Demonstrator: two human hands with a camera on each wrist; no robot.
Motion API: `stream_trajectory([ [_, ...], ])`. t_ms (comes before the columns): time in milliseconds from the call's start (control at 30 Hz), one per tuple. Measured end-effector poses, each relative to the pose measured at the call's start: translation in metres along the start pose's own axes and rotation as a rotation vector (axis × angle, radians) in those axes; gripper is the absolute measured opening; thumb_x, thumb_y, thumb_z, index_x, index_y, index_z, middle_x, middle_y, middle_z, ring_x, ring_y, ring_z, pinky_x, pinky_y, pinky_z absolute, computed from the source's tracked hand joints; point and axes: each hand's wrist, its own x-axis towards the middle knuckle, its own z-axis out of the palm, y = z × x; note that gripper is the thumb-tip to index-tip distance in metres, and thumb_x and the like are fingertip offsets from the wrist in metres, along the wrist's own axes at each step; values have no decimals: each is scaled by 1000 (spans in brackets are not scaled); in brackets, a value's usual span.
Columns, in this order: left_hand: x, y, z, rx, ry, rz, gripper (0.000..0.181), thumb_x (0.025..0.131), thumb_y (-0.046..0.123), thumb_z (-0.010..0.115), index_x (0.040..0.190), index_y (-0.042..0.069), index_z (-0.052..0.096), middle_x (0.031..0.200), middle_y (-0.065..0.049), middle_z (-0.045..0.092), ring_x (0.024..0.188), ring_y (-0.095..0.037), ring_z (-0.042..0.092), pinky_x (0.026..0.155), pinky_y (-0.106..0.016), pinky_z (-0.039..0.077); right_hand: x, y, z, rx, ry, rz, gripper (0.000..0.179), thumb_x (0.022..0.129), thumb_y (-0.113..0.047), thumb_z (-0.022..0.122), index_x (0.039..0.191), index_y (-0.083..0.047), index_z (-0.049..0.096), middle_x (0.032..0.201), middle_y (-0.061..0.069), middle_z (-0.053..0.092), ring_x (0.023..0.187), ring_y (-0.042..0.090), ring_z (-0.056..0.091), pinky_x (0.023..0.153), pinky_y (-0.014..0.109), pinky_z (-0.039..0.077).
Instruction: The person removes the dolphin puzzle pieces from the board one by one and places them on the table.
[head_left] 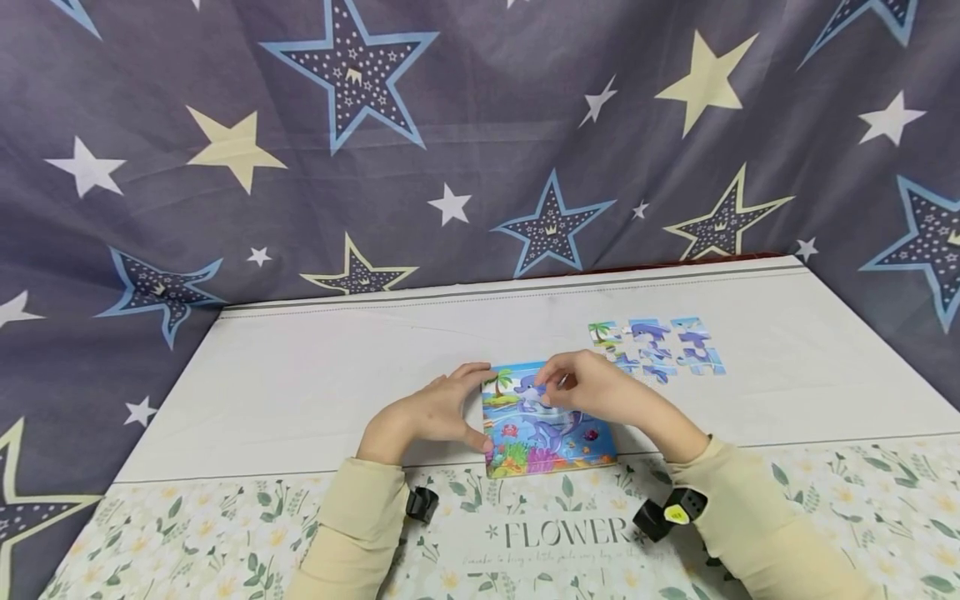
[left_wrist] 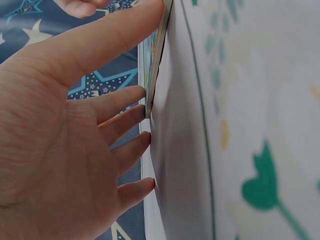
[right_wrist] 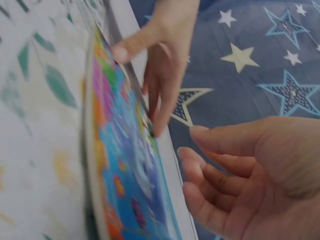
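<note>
A flat, brightly coloured dolphin picture board point(head_left: 555, 433) lies on the table, showing a palm tree, coral and a crab. Along its left side my left hand point(head_left: 431, 412) is spread, the thumb at the near corner and the fingers at the far one. In the left wrist view, the thumb point(left_wrist: 115, 42) rests on the board's edge point(left_wrist: 159, 55). Over the board's upper part hovers my right hand point(head_left: 581, 385), its fingers bent. The right wrist view shows its fingers point(right_wrist: 215, 185) loosely curled, a gap before the thumb, and nothing between them.
Several dolphin jigsaw pieces point(head_left: 648, 333) lie in loose rows beyond my right hand. Under the board are a white table cover point(head_left: 315, 358) and a flowered strip point(head_left: 225, 533) along the near side. A star-patterned curtain point(head_left: 465, 108) hangs behind the table.
</note>
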Motion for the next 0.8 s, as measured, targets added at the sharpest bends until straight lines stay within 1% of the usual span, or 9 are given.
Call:
stream_trajectory([
  [200, 0, 0, 0, 3, 2, 4, 102, 72, 29, 89, 154, 6, 33, 162, -10, 23, 148, -35, 20, 119, -56, 10, 2, -4, 14, -13, -19, 14, 16, 92, -4, 68, 107, 0, 69, 87, 3, 65, 70, 15, 56, 59, 27, 47],
  [400, -1, 1, 1, 8, 1, 7, 102, 72, 29, 88, 154, 6, 32, 162, -11, 22, 148, -34, 20, 119, -56, 11, 0, -7, 23, -24, -45, -29, 16, 90, -1, 69, 106, 1, 69, 84, 1, 63, 64, 12, 51, 56, 24, 44],
  [567, -1, 1, 0, 2, 3, 11, 101, 73, 27, 88, 154, 6, 33, 162, -12, 22, 148, -35, 20, 119, -57, 10, -2, -12, 31, -48, -76, -34, 16, 89, -2, 70, 105, -1, 68, 81, -1, 58, 65, 11, 50, 60, 24, 44],
  [700, -1, 0, 0, -6, 6, 16, 100, 73, 26, 88, 154, 4, 33, 161, -13, 22, 148, -36, 19, 119, -58, 10, -4, -16, 36, -99, -66, -29, 17, 88, -3, 73, 104, -4, 68, 79, -1, 56, 66, 12, 49, 63, 26, 44],
  [800, 0, 1, 0, -6, 3, 17, 100, 73, 26, 87, 154, 4, 32, 162, -13, 22, 148, -35, 19, 119, -58, 10, -4, -18, 41, -149, -44, -15, 23, 85, -5, 77, 106, -4, 69, 83, -1, 57, 72, 12, 50, 66, 28, 46],
])
